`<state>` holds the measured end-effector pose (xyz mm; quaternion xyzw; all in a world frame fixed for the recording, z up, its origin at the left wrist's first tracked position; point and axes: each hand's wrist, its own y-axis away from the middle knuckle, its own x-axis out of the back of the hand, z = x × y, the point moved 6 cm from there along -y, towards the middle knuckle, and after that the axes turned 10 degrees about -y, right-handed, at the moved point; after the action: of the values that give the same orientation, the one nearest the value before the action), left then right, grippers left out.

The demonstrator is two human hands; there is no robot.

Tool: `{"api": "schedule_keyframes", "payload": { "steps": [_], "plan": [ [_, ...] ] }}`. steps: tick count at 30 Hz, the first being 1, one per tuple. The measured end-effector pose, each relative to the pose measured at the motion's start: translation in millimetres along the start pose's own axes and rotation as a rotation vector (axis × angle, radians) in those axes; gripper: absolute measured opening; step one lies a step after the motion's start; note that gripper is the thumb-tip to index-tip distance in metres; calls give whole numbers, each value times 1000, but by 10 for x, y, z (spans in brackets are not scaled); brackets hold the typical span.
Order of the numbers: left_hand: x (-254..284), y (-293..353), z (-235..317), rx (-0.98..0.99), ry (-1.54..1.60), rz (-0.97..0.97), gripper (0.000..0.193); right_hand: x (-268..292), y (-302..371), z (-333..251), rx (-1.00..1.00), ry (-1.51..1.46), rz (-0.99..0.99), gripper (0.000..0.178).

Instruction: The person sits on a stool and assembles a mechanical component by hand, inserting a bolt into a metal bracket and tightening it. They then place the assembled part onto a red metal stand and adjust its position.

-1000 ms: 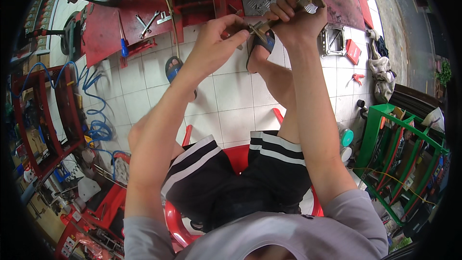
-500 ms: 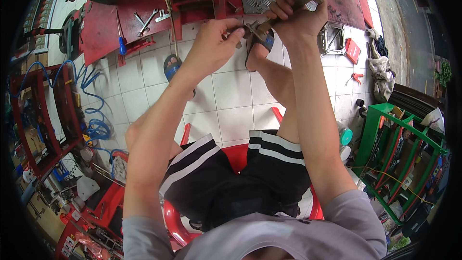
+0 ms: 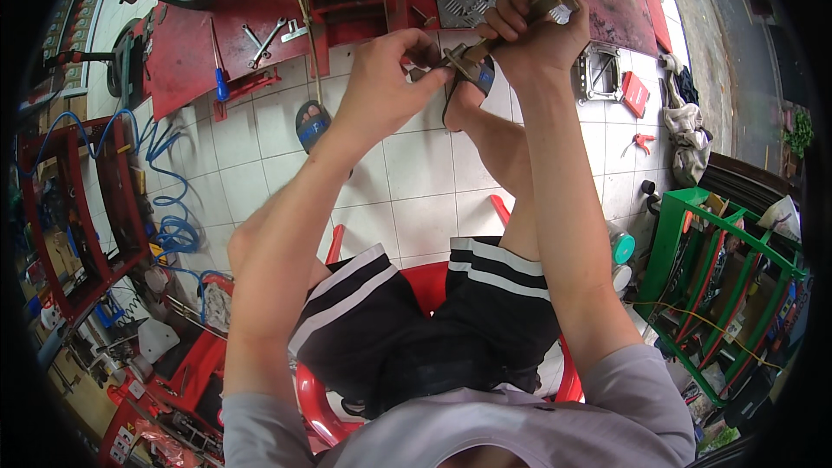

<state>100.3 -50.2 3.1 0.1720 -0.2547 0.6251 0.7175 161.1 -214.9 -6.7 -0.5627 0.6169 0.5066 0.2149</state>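
Observation:
Above the tiles, my right hand (image 3: 544,45) is closed around a long, brownish metal part (image 3: 546,6), whose bent, hooked end sticks out past the palm. The part's exact kind is not clear from here. Its other end, with a short crosspiece, points down to the left. There my left hand (image 3: 394,78) has its thumb and curled fingers about the tip, where a small piece may be hidden between them. Below the hands are my sandalled feet, the left sandal (image 3: 308,126) on the white tiles.
A red lift platform (image 3: 186,52) at the far side bears wrenches (image 3: 267,42) and a blue-handled screwdriver (image 3: 220,87). A green rack (image 3: 672,234) stands at the right, a red shelf cart (image 3: 52,208) at the left beside a coiled blue hose (image 3: 178,230). Red pliers (image 3: 641,143) lie on the floor.
My left hand has shifted slightly right, its thumb now stretched farther along the part's lower end. The right hand keeps its hold, almost unmoved.

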Motion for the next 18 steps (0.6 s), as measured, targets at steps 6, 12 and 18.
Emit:
{"api": "schedule_keyframes", "payload": {
  "steps": [6,12,18],
  "plan": [
    [-20,19,-36,113,50,-64,20,-9,-1,-10,10,30,-18,54],
    [-6,7,17,98,15,-87,21,-8,4,-16,17,32,-13,54],
    [7,11,41,21,6,-29,22,-3,1,-8,1,21,-2,54]
  ]
}}
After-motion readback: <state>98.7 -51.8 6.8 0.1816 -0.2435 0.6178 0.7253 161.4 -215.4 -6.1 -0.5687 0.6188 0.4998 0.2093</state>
